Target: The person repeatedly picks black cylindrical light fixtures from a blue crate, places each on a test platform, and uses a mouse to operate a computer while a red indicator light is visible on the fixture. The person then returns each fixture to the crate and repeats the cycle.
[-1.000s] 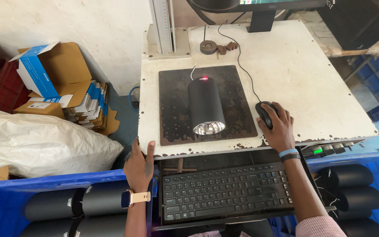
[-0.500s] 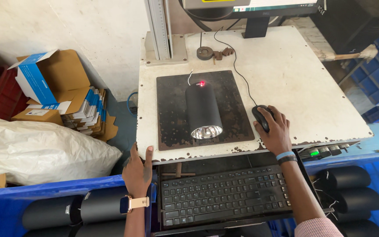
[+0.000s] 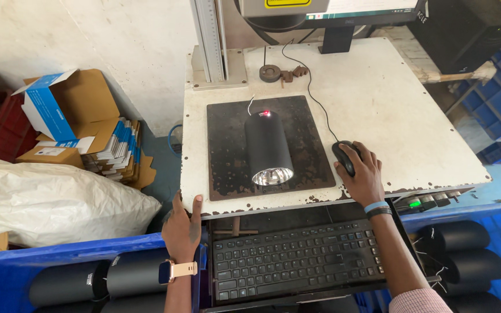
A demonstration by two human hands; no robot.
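My right hand (image 3: 362,174) lies cupped over the black mouse (image 3: 344,156), right of centre, fingers curled around it. My left hand (image 3: 182,223) rests against the white table's front edge (image 3: 250,204), fingers loosely spread, holding nothing. At centre I see a black cylinder (image 3: 268,147) lying on the dark plate (image 3: 227,145). Blue crates at lower left (image 3: 7,264) and lower right (image 3: 494,211) hold more black cylinders. At upper left, an open cardboard box (image 3: 91,104) holds stacked flat cartons.
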